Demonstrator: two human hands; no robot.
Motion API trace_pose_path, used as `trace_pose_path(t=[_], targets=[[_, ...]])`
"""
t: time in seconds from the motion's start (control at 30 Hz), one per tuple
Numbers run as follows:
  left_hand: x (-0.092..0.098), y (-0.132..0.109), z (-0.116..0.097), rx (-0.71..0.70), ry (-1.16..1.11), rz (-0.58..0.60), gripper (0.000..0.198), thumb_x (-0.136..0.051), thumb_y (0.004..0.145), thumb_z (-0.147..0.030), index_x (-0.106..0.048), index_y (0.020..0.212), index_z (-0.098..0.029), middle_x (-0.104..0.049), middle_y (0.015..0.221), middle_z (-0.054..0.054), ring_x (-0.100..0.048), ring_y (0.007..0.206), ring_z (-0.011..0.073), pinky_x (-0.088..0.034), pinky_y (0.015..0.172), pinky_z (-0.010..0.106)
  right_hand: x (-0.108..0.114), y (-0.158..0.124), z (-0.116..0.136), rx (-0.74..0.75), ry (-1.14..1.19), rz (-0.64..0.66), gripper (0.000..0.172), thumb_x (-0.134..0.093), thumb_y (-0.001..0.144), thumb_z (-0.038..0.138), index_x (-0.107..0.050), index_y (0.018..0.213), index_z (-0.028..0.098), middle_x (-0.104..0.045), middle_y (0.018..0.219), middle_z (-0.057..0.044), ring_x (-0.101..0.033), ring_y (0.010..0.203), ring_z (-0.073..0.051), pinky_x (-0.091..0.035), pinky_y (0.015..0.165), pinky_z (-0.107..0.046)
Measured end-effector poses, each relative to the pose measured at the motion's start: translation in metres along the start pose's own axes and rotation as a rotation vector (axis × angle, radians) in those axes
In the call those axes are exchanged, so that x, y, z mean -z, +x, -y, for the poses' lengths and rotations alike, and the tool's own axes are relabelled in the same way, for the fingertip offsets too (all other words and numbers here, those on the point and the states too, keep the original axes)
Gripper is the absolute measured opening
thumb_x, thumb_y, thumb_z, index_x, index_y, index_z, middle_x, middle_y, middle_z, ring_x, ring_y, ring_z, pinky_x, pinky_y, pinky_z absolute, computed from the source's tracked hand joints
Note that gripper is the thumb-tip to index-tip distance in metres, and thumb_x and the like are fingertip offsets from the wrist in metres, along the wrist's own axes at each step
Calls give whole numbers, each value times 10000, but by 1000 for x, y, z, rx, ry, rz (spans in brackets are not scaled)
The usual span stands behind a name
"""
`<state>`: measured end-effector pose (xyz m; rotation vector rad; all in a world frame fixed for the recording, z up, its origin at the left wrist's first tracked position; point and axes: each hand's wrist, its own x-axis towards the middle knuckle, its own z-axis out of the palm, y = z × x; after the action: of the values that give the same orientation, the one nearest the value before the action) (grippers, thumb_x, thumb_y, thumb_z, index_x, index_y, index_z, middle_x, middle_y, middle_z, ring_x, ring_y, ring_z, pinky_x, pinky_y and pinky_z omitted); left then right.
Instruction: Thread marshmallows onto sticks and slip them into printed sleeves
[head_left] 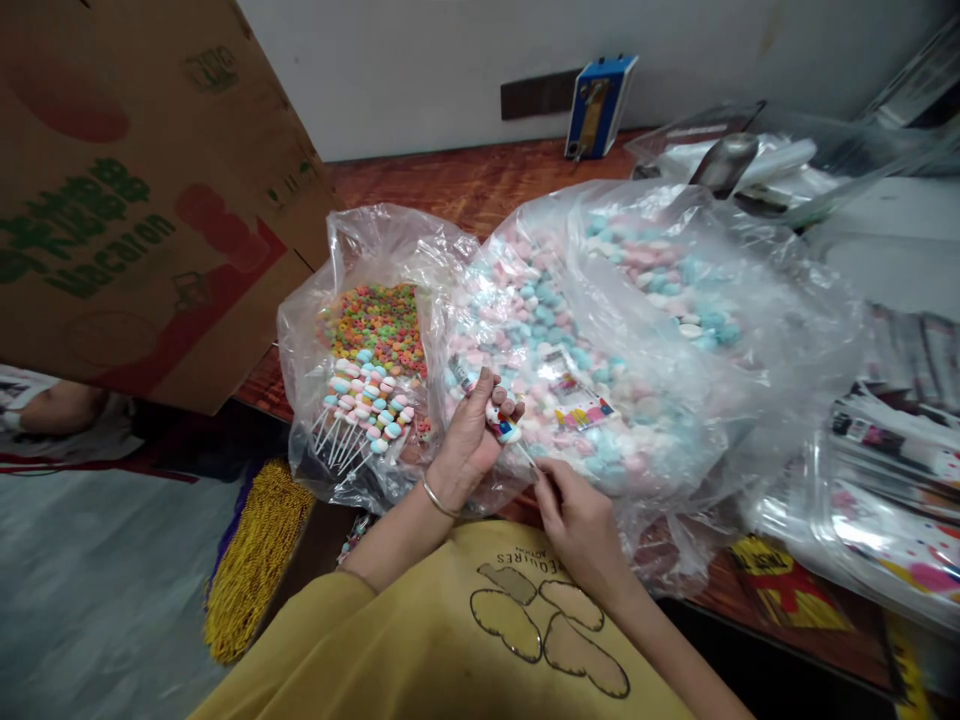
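My left hand [471,435], with a bangle at the wrist, is closed around a marshmallow lollipop in a printed clear wrapper [504,425]. From its lower end a white stick runs to my right hand [574,510], whose thumb and fingers pinch it. Below and behind my hands lies a large clear plastic bag of pink, blue and white marshmallows [540,310]. On it rests a flat printed wrapper [574,395]. Left of my left hand, several marshmallow lollipops [371,400] lie in a clear bag beside colourful candy rings [382,320]. My fingers partly hide the held lollipop.
A large cardboard box [142,190] stands at the left, with another person's arm [64,408] below it. A blue device [600,108] leans by the wall. Stacks of printed wrappers [892,500] lie at the right. Yellow fringe [259,565] hangs at lower left.
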<state>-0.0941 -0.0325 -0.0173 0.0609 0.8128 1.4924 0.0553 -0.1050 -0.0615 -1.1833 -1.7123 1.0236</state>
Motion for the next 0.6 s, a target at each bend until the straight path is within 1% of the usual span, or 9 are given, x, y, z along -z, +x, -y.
trace_pose_path(t=[0.07, 0.1, 0.17, 0.23, 0.3, 0.37, 0.43, 0.5, 0.6], targets=[[-1, 0, 2, 12, -16, -24, 299, -849, 792, -316, -596, 790, -156, -474, 594, -86, -471, 506, 47, -473, 627, 221, 0, 0, -5, 237, -348, -107, 230, -507, 1027, 292, -703, 1001, 174, -660, 735, -62, -587, 664, -188, -411, 640, -310], [-2, 0, 3, 16, -19, -39, 303, -853, 788, -316, -596, 794, -155, -479, 596, -84, -476, 512, 49, -471, 623, 220, 0, 0, -7, 308, -457, -125, 230, -504, 1029, 269, -709, 1003, 167, -646, 695, -59, -564, 630, -185, -390, 622, -316], [-3, -1, 6, 30, -9, -60, 323, -867, 770, -325, -594, 803, -154, -491, 603, -80, -487, 522, 54, -467, 615, 219, 1, 1, -8, 346, -528, -114, 234, -508, 1027, 256, -708, 938, 174, -604, 623, -43, -516, 568, -173, -355, 586, -319], [-4, -2, 6, 43, 4, -49, 360, -888, 741, -344, -589, 809, -155, -493, 607, -82, -491, 528, 55, -469, 618, 220, 2, 2, -6, 242, -380, -76, 257, -515, 1022, 298, -672, 847, 193, -590, 611, -35, -512, 555, -162, -353, 566, -303], [-4, -4, 5, 45, -1, 0, 388, -902, 720, -359, -583, 813, -158, -469, 594, -95, -466, 514, 47, -469, 624, 218, 4, 3, -2, -4, -35, 9, 293, -520, 1019, 380, -613, 798, 212, -560, 581, -4, -494, 512, -139, -351, 519, -271], [-4, -5, 4, 41, -9, 57, 399, -906, 714, -362, -575, 812, -161, -435, 578, -109, -429, 492, 36, -466, 624, 214, 5, 4, 3, -301, 395, 132, 314, -552, 991, 477, -572, 805, 225, -486, 511, 55, -398, 405, -102, -312, 438, -239], [-5, -7, 4, 51, -7, 95, 405, -903, 717, -371, -567, 805, -165, -411, 571, -116, -402, 476, 29, -460, 616, 209, 4, 6, 7, -520, 740, 230, 330, -623, 934, 530, -561, 815, 229, -405, 457, 111, -258, 323, -62, -259, 379, -217], [-6, -8, 7, 68, -3, 101, 419, -905, 711, -382, -554, 787, -167, -396, 569, -119, -383, 464, 22, -449, 602, 202, 0, 10, 10, -611, 921, 252, 342, -696, 871, 538, -570, 824, 224, -380, 447, 136, -186, 301, -36, -247, 363, -205], [-6, -10, 14, 87, -12, 92, 449, -931, 669, -379, -549, 763, -161, -398, 562, -120, -365, 450, 13, -441, 590, 192, -9, 17, 12, -568, 908, 172, 365, -713, 857, 547, -560, 799, 221, -386, 456, 130, -222, 323, -40, -252, 371, -199]])
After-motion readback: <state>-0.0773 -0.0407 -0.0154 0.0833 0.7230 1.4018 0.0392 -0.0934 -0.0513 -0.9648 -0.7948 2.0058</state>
